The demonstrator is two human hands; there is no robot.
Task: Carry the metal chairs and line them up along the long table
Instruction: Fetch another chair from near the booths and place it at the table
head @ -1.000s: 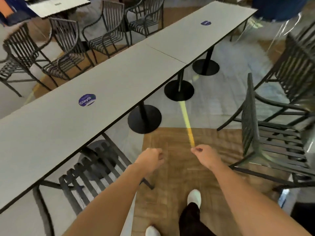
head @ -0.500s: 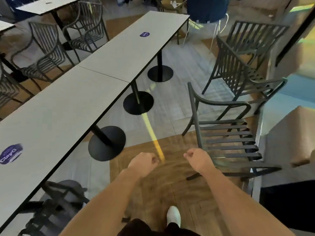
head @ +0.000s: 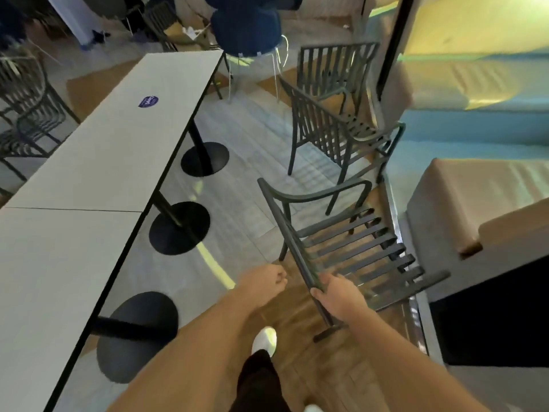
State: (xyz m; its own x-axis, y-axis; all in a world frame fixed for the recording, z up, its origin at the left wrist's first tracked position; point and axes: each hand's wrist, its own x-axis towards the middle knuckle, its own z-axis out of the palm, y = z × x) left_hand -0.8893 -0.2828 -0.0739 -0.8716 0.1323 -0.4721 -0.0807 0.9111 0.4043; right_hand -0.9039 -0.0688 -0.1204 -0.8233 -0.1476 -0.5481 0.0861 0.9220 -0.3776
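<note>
Right hand [head: 341, 297]: grip closed around the top rail of the nearest metal chair [head: 350, 245], which stood on the floor right of the long tabletop [head: 89, 179]. Left hand [head: 264, 282]: loosely curled fist, holding nothing, just left of that chair. Beyond it, two more metal chairs [head: 329, 135] and [head: 335, 66], right of the tabletop's far end. Three round black pedestal bases [head: 178, 227] under the tabletop; one purple sticker [head: 148, 101] on it. More chairs [head: 26, 114] stood left of the tabletop, count unclear.

Sticker [head: 148, 101]: round, purple, on the table [head: 98, 162] top; pale lettering too blurred to read.
Other text: none legible anywhere else in view.
</note>
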